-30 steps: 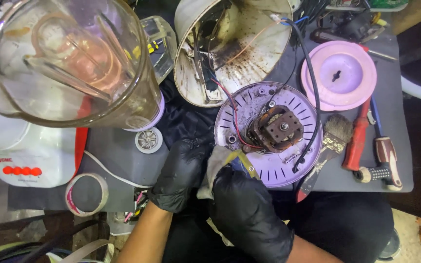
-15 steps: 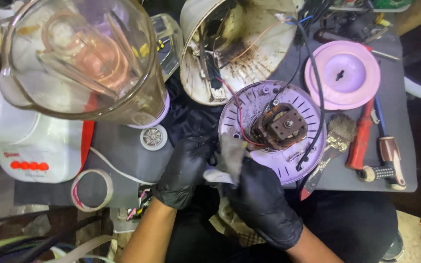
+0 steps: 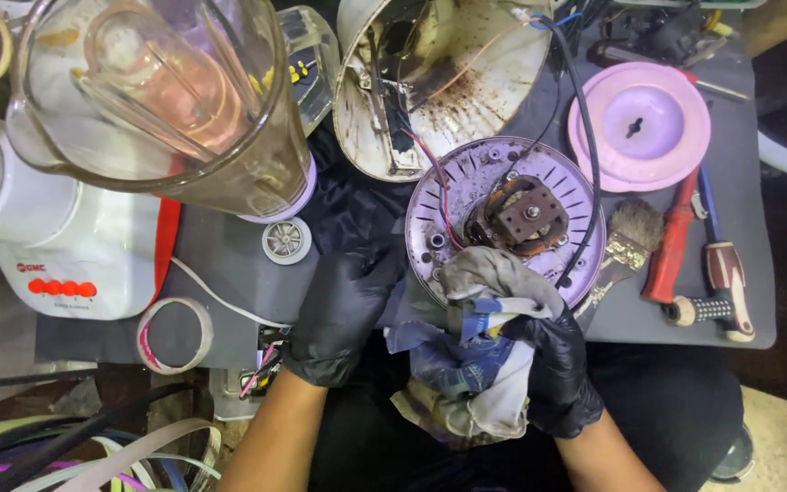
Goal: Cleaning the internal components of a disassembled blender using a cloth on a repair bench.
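Observation:
Both my hands wear black gloves. My right hand (image 3: 553, 369) grips a dirty grey and blue rag (image 3: 471, 351) and presses it onto the near edge of a round pale purple motor base (image 3: 466, 178). A brown motor block (image 3: 526, 214) sits on the middle of that base, with red and black wires running off it. My left hand (image 3: 343, 310) rests against the left edge of the base, fingers curled on the rag's corner. A rusty, scorched white housing shell (image 3: 448, 82) lies just behind the base.
A clear blender jar (image 3: 152, 100) on a white appliance (image 3: 75, 246) fills the left. A pink lid (image 3: 639, 123), a paintbrush (image 3: 626, 241), red-handled pliers (image 3: 671, 241) and a screwdriver (image 3: 726, 282) lie right. A tape roll (image 3: 175, 333) and a small grey wheel (image 3: 286, 240) sit left of my hand.
My right hand has brought the rag up from below onto the near rim of the purple base. My left hand has stayed at the base's left edge.

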